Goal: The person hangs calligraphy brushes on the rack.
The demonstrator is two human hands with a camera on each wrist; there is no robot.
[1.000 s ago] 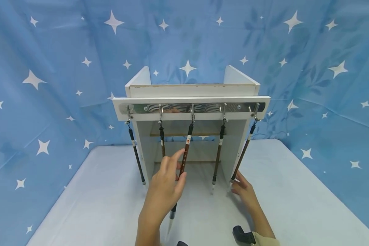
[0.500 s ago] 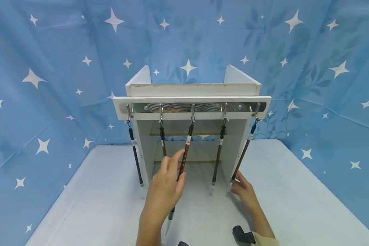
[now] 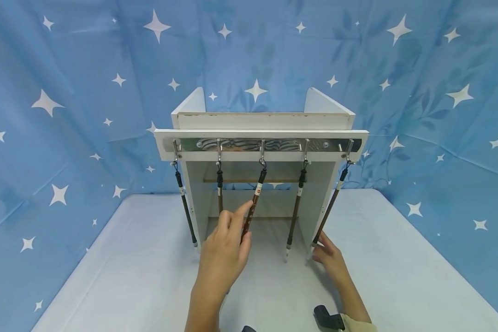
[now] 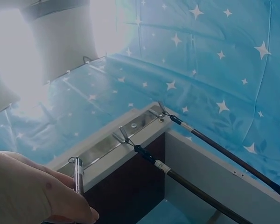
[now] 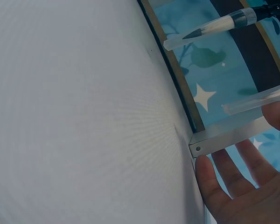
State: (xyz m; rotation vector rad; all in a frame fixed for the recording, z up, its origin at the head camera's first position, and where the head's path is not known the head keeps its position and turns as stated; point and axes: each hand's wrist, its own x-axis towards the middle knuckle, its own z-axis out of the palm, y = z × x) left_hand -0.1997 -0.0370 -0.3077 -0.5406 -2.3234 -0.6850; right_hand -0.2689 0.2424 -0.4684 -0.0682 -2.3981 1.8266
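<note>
Several calligraphy brushes hang by cord loops from a hook rail (image 3: 240, 145). My left hand (image 3: 222, 244) pinches the shaft of the middle calligraphy brush (image 3: 256, 196) between thumb and fingers; its lower part is hidden behind the hand and wrist. In the left wrist view this brush (image 4: 78, 175) appears foreshortened beside the left hand (image 4: 32, 193). Low on the far-right calligraphy brush (image 3: 329, 207), my right hand (image 3: 334, 263) holds the tip end. The right wrist view has the thumb against its clear cap (image 5: 256, 100), with the other fingers of the right hand (image 5: 252, 191) spread.
The rail fronts a white wooden stand (image 3: 261, 122) on a white-covered table (image 3: 128, 267). Other hanging brushes are one at far left (image 3: 186, 210), one left of the middle (image 3: 220, 191) and one right of it (image 3: 295, 207). A blue star-patterned curtain (image 3: 87, 92) surrounds the back.
My left hand has shifted slightly right in the head view, and the middle brush's lower end has swung left behind the wrist. The far-left brush sways slightly. My right hand stays in place.
</note>
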